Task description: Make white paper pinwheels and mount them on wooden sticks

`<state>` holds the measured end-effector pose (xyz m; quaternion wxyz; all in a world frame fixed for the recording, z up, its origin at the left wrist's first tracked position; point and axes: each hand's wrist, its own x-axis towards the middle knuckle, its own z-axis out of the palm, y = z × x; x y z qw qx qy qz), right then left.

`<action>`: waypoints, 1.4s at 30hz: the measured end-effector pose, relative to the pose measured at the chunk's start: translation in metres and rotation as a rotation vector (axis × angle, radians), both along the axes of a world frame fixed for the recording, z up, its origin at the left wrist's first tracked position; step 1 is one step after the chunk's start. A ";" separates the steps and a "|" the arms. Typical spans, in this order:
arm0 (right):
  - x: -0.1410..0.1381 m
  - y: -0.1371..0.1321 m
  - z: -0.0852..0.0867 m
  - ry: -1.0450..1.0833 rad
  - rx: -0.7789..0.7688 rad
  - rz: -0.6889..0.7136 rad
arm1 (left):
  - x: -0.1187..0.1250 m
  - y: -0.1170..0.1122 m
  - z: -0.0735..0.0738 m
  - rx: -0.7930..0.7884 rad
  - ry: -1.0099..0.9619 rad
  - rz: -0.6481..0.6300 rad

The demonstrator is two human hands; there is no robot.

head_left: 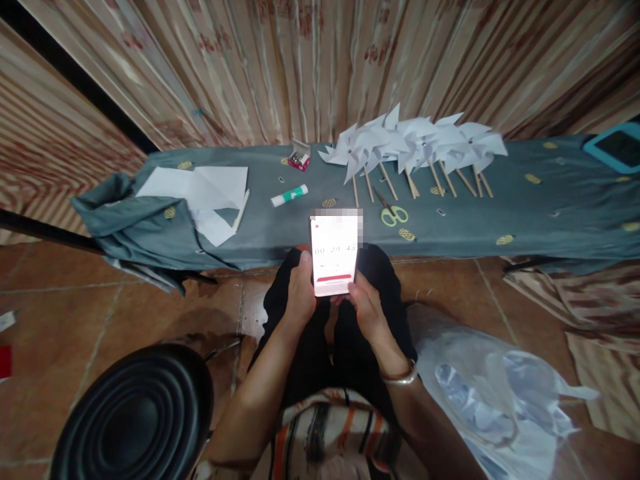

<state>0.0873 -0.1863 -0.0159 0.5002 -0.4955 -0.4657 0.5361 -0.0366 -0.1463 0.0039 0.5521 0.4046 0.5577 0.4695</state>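
Observation:
A smartphone (pixel 334 263) with a bright white screen is held upright over my lap, and a timer reading and a red bar show on it. My left hand (pixel 301 288) is closed around its left edge, the thumb along the side. At the lower right corner, my right hand (pixel 367 303) grips it with the thumb near the screen's bottom. Just beyond the phone lie green-handled scissors (pixel 395 215) and a green-and-white glue stick (pixel 289 195). Several white paper pinwheels (pixel 420 143) on wooden sticks rest in a row at the back of the cloth.
A narrow table with a green cloth (pixel 475 220) bears white paper sheets (pixel 215 187), a small red box of pins (pixel 299 157) and a blue-framed tablet (pixel 617 148). A black round stool (pixel 135 413) stands at left, a clear plastic bag (pixel 495 387) at right. Curtains (pixel 280 80) hang behind.

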 end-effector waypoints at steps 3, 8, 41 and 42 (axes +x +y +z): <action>0.000 0.000 0.000 -0.018 -0.010 -0.007 | -0.001 -0.001 0.003 0.042 0.023 0.008; 0.000 0.000 -0.002 -0.053 -0.026 -0.011 | -0.001 -0.001 0.003 0.053 0.012 -0.006; 0.006 0.016 0.004 0.019 0.070 -0.131 | 0.005 -0.008 0.013 0.048 0.071 -0.099; 0.006 0.016 0.004 0.030 0.071 -0.131 | 0.005 -0.008 0.011 0.048 0.056 -0.094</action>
